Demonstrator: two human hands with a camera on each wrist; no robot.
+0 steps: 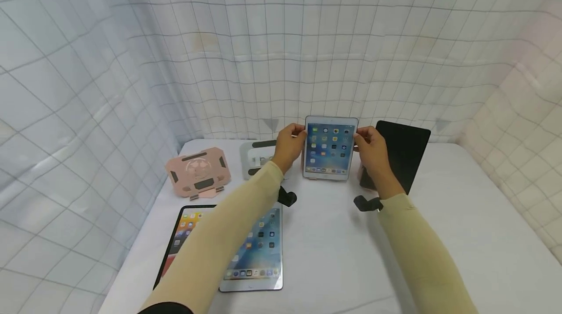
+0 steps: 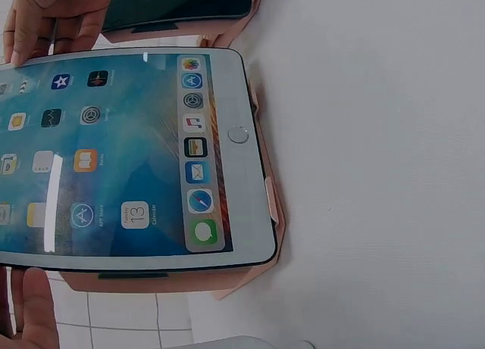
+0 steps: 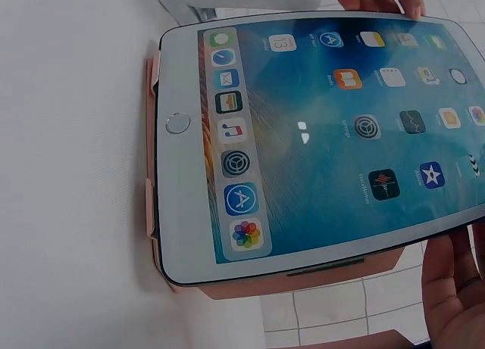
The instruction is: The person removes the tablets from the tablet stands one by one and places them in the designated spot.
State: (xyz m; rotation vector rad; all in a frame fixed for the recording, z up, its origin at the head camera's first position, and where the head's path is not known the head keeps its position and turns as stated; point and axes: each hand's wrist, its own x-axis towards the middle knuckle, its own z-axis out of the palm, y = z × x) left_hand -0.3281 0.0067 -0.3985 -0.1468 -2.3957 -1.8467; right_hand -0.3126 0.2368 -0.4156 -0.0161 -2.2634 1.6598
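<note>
A white-framed tablet [image 1: 330,148], its home screen lit, stands tilted back on a pink stand [image 3: 318,279]. My left hand [image 1: 290,146] pinches its left side edge near the upper half. On the opposite edge, my right hand [image 1: 372,150] grips the tablet between thumb and fingers. Both wrist views show the tablet's home-button end [image 2: 238,135] resting against the pink stand's small front lips [image 2: 271,200]. Most of the stand is hidden behind the tablet.
Right of my hands, a dark-screened tablet [image 1: 401,150] leans on another pink stand. At left are a grey stand [image 1: 248,158] and a pink stand [image 1: 199,172]. Two lit tablets, one white-framed [image 1: 263,250] and one black-framed [image 1: 177,236], lie partly under my left sleeve.
</note>
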